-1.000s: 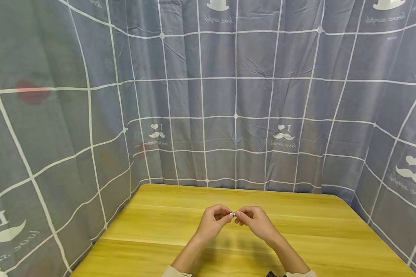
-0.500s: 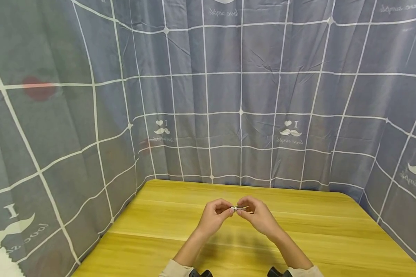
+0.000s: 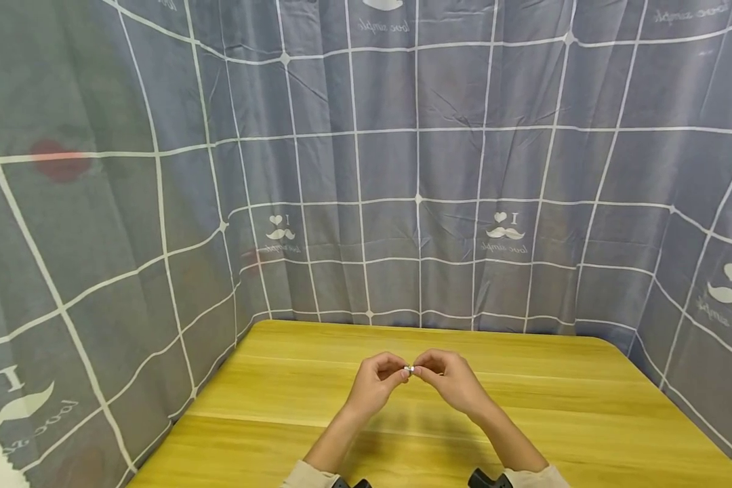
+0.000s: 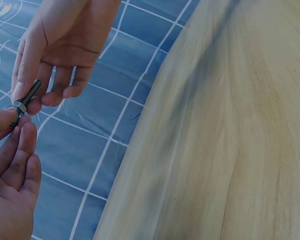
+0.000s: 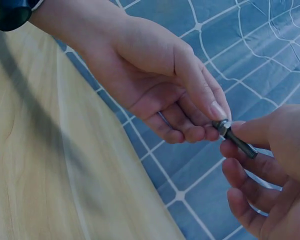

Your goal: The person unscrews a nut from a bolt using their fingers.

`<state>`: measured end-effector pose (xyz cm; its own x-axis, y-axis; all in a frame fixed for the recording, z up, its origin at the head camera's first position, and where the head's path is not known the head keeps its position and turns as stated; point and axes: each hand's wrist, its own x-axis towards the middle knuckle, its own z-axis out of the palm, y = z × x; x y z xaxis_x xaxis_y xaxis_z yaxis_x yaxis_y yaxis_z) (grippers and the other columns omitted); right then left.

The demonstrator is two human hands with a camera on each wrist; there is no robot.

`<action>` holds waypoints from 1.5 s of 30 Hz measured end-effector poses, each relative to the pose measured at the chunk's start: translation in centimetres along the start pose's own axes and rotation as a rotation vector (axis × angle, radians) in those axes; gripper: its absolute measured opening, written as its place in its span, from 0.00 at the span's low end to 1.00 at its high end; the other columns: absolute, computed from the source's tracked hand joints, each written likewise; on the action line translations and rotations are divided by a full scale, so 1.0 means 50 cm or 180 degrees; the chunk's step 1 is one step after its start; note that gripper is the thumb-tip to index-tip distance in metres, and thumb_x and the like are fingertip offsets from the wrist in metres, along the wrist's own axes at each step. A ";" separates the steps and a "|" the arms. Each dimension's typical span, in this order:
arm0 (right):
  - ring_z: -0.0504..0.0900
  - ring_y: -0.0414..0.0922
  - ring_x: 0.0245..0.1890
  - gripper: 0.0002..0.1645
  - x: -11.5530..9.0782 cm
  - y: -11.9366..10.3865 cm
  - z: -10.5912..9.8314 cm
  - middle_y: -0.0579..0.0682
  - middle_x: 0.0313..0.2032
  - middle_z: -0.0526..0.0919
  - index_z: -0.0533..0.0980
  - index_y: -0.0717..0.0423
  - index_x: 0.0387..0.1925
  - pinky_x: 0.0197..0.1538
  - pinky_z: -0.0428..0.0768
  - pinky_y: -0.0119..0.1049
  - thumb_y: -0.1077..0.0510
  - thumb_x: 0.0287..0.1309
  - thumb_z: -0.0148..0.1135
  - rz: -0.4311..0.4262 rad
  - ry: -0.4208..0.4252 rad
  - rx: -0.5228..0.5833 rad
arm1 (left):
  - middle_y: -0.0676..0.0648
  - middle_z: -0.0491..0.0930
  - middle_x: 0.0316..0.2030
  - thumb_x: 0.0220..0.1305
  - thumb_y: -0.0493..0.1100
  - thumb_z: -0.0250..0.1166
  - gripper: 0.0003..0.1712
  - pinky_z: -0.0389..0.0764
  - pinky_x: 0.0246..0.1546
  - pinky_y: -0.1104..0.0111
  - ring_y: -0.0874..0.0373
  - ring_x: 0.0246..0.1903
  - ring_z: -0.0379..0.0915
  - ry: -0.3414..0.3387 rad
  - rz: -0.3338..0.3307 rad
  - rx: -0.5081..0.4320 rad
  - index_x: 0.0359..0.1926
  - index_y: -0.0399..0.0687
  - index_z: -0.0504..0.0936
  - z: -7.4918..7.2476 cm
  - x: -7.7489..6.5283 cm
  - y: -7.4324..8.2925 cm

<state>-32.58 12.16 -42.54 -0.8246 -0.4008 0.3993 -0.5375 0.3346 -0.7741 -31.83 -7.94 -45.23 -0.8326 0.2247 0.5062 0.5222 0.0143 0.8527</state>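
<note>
A dark threaded bolt with a bright hex nut (image 5: 225, 129) on it is held between my two hands over the table. My left hand (image 3: 369, 390) pinches one end between thumb and fingertips, which cover that end. My right hand (image 3: 454, 385) has its thumb and index finger at the nut and shaft, the other fingers loosely bent. In the left wrist view the bare threaded shaft (image 4: 34, 90) sticks out past the nut toward the right palm. Little more than a glint of the metal shows in the head view.
The yellow wood-grain table (image 3: 268, 400) lies beneath both hands. Grey-blue curtains (image 3: 390, 169) with white grid lines surround it at the back and sides. Dark devices are strapped at both wrists, the right wrist device (image 3: 486, 479) near the bottom edge.
Half a second ago my right fingers were spread apart with the shaft visible between them; now they have closed in at the nut. My left hand keeps its pinch.
</note>
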 end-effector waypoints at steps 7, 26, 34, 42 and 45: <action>0.84 0.46 0.38 0.12 -0.001 -0.007 0.000 0.47 0.39 0.86 0.83 0.61 0.48 0.41 0.83 0.40 0.58 0.67 0.70 0.0040 0.0114 0.0014 | 0.35 0.86 0.38 0.71 0.30 0.65 0.05 0.83 0.45 0.67 0.49 0.39 0.84 -0.0003 0.0012 0.0015 0.43 0.29 0.84 0.002 0.000 -0.002; 0.84 0.46 0.39 0.07 -0.006 -0.006 0.002 0.45 0.39 0.87 0.85 0.54 0.43 0.41 0.83 0.42 0.55 0.68 0.70 0.0065 0.0156 -0.0049 | 0.29 0.84 0.39 0.71 0.31 0.65 0.05 0.84 0.46 0.63 0.44 0.40 0.84 -0.0019 -0.0006 0.0010 0.43 0.29 0.84 0.003 -0.002 -0.004; 0.85 0.46 0.41 0.10 -0.003 -0.007 0.017 0.44 0.38 0.87 0.86 0.56 0.43 0.46 0.83 0.46 0.54 0.73 0.64 0.0102 0.0225 -0.0130 | 0.30 0.84 0.39 0.70 0.32 0.67 0.05 0.82 0.44 0.67 0.36 0.41 0.83 0.0022 0.0019 0.0034 0.42 0.31 0.84 -0.002 -0.003 -0.005; 0.84 0.44 0.38 0.05 -0.005 -0.006 0.014 0.44 0.37 0.87 0.84 0.55 0.41 0.42 0.83 0.43 0.58 0.66 0.71 0.0035 0.0302 -0.0165 | 0.31 0.85 0.38 0.70 0.31 0.66 0.04 0.82 0.44 0.68 0.46 0.39 0.84 0.0017 0.0024 0.0089 0.42 0.31 0.84 -0.002 0.000 -0.007; 0.84 0.43 0.39 0.08 -0.004 -0.005 0.015 0.43 0.38 0.87 0.84 0.55 0.44 0.43 0.83 0.42 0.56 0.67 0.70 0.0087 0.0370 -0.0162 | 0.30 0.84 0.37 0.70 0.30 0.66 0.04 0.82 0.44 0.68 0.53 0.37 0.83 0.0058 0.0033 0.0099 0.42 0.30 0.84 -0.001 0.001 -0.004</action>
<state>-32.15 11.50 -42.80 -0.8523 -0.2904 0.4350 -0.5205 0.3881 -0.7606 -31.96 -7.99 -45.37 -0.8303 0.2071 0.5175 0.5361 0.0425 0.8431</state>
